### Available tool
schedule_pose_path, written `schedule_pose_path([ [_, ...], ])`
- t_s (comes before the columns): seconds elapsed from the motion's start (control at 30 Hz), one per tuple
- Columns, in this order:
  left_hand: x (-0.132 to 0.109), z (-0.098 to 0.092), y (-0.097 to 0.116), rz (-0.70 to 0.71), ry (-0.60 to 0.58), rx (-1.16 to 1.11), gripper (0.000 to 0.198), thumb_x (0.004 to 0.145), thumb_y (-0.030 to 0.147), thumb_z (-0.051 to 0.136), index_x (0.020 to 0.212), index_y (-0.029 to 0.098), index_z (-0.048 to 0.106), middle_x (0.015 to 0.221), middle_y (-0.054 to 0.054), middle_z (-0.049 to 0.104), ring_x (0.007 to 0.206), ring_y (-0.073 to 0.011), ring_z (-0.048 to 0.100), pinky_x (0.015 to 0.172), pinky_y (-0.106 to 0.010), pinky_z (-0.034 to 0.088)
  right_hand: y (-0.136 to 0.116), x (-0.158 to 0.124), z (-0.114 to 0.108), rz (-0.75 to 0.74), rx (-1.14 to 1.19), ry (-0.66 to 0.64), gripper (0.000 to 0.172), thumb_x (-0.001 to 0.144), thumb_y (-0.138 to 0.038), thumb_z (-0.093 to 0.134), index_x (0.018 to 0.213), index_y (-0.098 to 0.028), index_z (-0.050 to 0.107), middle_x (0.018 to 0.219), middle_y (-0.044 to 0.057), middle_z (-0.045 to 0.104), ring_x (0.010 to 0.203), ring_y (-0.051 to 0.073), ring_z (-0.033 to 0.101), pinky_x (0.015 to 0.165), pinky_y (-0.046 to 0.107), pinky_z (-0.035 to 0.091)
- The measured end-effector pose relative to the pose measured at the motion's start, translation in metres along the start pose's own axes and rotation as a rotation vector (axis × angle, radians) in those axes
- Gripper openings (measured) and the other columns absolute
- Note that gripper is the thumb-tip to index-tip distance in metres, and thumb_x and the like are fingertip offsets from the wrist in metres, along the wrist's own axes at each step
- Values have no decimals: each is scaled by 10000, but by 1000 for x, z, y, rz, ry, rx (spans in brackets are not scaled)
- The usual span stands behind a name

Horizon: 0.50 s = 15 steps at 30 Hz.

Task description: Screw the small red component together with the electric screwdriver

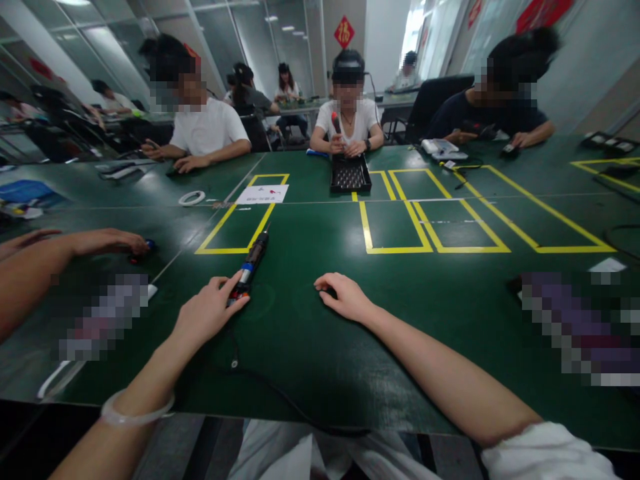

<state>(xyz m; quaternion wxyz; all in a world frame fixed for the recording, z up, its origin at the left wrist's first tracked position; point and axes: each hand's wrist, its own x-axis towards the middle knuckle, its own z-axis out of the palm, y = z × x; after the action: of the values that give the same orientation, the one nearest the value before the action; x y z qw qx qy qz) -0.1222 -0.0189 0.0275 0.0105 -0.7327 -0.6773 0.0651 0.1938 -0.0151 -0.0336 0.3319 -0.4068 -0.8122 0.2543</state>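
At eleven o'clock, my left hand [213, 310] is gripping the rear of the slim tool [256, 252] over the green table [300, 347]. Its tip points to one o'clock, I think so that it is away from my fingers. My right hand [345, 297], just past twelve, rests empty, fingers loosely bent, probably for support. Farther at twelve, a black tray [350, 187] contains many light pieces, too small to identify.

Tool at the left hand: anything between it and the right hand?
Nothing visible: only green tabletop separates the tool from the right hand. The left hand grasps its near end; the black cable lies nearer the body, outside that gap.
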Motion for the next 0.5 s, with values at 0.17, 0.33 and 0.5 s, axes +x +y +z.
schedule_pose_path([
  [0.17, 3, 6, -58, -73, -19, 93, 635, 925, 574, 286, 1473, 255, 328, 1276, -148, 529, 1042, -315, 590, 823, -396, 470, -1, 1, 0, -9, -24, -8, 154, 858, -141, 550, 987, -201, 609, 944, 41, 669, 905, 181, 590, 830, 314, 440],
  [0.33, 11, 10, -100, -146, -73, 157, 607, 935, 558, 293, 1474, 280, 289, 1273, -107, 548, 1103, -266, 570, 884, -346, 440, 0, 1, -1, -7, -36, -12, 147, 858, -138, 549, 977, -198, 612, 938, 39, 666, 900, 179, 583, 826, 309, 436],
  [0.5, 13, 5, -115, -140, -82, 179, 599, 942, 531, 266, 1452, 226, 345, 1313, -139, 536, 1119, -292, 566, 882, -371, 432, 1, 1, -1, -17, -37, -10, 138, 863, -140, 553, 975, -192, 615, 929, 38, 662, 899, 176, 575, 817, 300, 429],
])
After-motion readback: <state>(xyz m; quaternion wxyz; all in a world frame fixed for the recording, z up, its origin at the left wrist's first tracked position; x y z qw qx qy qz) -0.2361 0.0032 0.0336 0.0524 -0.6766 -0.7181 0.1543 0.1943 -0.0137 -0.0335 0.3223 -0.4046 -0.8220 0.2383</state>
